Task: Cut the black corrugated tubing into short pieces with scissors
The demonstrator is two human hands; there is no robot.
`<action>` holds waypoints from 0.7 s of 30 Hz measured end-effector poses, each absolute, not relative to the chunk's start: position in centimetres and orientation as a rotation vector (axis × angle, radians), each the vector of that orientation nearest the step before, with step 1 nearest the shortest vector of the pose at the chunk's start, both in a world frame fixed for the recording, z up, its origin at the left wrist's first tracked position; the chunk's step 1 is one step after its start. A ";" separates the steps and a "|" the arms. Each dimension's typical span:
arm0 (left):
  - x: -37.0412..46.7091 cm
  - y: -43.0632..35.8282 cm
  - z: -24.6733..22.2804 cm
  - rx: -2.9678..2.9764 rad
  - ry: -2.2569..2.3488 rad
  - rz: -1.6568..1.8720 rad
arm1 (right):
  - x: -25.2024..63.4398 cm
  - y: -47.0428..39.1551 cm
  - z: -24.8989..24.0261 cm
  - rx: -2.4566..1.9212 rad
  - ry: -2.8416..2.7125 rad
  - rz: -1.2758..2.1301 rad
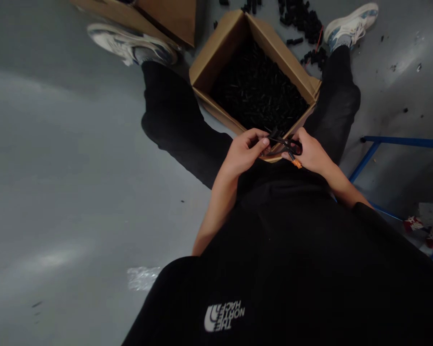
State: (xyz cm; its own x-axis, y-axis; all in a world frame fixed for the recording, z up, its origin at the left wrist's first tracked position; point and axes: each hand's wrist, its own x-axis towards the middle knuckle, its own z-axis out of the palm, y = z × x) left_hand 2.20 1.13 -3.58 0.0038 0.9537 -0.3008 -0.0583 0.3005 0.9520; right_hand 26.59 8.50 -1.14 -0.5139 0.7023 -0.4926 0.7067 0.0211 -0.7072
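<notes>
The person sits on a grey floor [57,192] with legs spread around an open cardboard box [216,53] filled with small black parts [256,91]. Both hands meet just over the box's near corner, above the lap. The left hand [243,154] has its fingers curled together, thumb and forefinger pinched on the end of a thin black wire piece [279,143] that runs across to the right hand [310,154]. The right hand's fingers are closed around the other end of that piece, where a small orange tip [297,164] pokes out below the palm (the exact shape of the piece is too dark and blurred to tell). The hands cover the box's near corner, so its edge there is hidden. More loose black parts [303,21] lie scattered on the floor beyond the box, near the right shoe [351,21]; the left shoe [130,43] sits beside a second cardboard box [173,17] at the top edge. A blue metal frame [400,142] stands to the right, well apart from the hands, and a crumpled clear plastic scrap [142,278] lies on the floor by the left elbow.
</notes>
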 end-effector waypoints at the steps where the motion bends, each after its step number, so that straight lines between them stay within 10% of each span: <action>1: 2.2 1.2 -3.4 0.921 1.287 1.008 | 26.7 8.5 -1.1 1.543 2.249 -1.556; 21: 1.4 1.4 -3.4 0.897 1.125 0.830 | 26.7 8.4 0.5 1.484 2.175 -1.520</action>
